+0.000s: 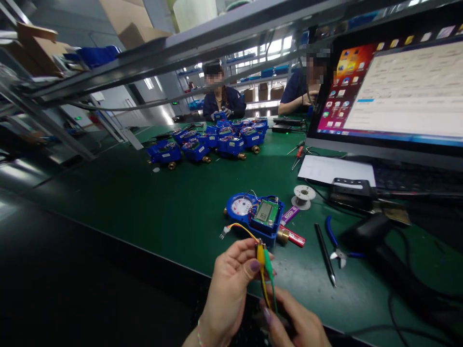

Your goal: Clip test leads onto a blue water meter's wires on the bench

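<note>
Right hand (302,327) fingers pinching yellow and green leads (269,271), left hand (227,284) fingers gripping their clips (261,251), blue meter (253,214) beyond.

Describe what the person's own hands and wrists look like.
Both hands are bare, no gloves, no sleeves in view. The left hand has purple-painted nails and a thin pink-and-green bracelet at the wrist; the right hand shows a purple nail too.

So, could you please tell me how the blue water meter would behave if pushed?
The blue water meter is probably heavy for its size, given its brass fitting. Its exposed circuit board and thin wires look fragile.
</note>
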Available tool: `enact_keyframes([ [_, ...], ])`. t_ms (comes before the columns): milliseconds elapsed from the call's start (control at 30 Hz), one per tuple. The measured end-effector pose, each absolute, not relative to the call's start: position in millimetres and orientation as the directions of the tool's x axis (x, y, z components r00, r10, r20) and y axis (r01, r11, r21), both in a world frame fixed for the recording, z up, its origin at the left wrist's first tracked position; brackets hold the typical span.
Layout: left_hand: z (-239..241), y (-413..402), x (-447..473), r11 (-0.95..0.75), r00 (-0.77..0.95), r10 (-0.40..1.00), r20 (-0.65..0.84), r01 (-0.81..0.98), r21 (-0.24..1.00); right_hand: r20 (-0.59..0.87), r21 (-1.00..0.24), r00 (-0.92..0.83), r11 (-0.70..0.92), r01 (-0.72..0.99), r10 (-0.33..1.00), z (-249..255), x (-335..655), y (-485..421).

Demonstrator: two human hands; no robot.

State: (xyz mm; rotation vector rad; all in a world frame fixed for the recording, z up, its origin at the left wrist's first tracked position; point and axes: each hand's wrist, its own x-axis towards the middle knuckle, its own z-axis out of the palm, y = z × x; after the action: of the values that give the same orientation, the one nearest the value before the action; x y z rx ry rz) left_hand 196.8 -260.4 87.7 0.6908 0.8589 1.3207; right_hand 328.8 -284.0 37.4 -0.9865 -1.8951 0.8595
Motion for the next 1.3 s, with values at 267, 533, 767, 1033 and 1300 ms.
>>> enact_keyframes([
  [267,81.0,-272.9,198.2,0.136,0.104,0.990,-0.098,-0.486,0.863,0.543,-0.683,-0.259,0.599,0.418,0.799,49.7,329.0,-283.6],
  [533,81.5,-284.6,181.4,0.157,0.246,0.968,-0.046,-0.451,0.879,0.509,-0.775,-0.144,0.525,0.353,0.849,62.1,333.6,-279.8],
  [767,68.5,-285.3,172.2,0.237,0.425,0.905,0.028,-0.557,0.796,0.631,-0.658,-0.135,0.619,0.429,0.764,76.0,335.3,-237.9],
  [1033,68.9,-276.0,162.8,0.243,0.424,0.906,-0.004,-0.513,0.823,0.800,-0.385,-0.234,0.772,0.506,0.552,92.8,321.0,-227.9],
  [1300,59.9,-231.4,153.8,-0.648,-0.012,0.759,0.651,0.089,0.756,0.806,-0.339,-0.305,0.817,0.467,0.508,98.2,318.1,-222.9],
])
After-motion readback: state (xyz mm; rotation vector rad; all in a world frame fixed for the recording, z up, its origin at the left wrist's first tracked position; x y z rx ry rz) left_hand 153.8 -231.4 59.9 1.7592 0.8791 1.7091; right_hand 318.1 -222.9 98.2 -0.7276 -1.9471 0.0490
